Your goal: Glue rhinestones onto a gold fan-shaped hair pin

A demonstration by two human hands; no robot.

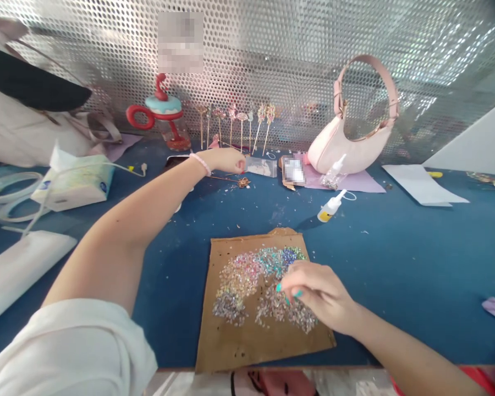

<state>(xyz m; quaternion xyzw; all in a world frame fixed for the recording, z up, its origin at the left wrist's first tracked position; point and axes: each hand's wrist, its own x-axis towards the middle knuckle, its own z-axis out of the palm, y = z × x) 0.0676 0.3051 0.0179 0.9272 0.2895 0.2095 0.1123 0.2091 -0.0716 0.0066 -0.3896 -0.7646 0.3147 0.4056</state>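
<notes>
My left hand (229, 161) is stretched to the back of the table, fingers closed at the left end of a small clear plastic bag (263, 167) with something pale inside. Just in front of it lies a stick with a brown ornament (243, 182). Over the right part of a brown cardboard sheet (226, 352), my right hand (324, 291) has its fingers curled together; whatever is between them is too small to tell. Beneath and beside it, small shiny rhinestones (247, 269) are spread in patches of pink, yellow, teal, blue and silver.
A glue bottle (330, 207) stands right of the cardboard. Along the back are upright decorated sticks (241, 132), a red-handled cup (175, 132) and a pink handbag (350, 148). Tissues (76, 184) and a cable lie left; white paper (424, 184) lies right.
</notes>
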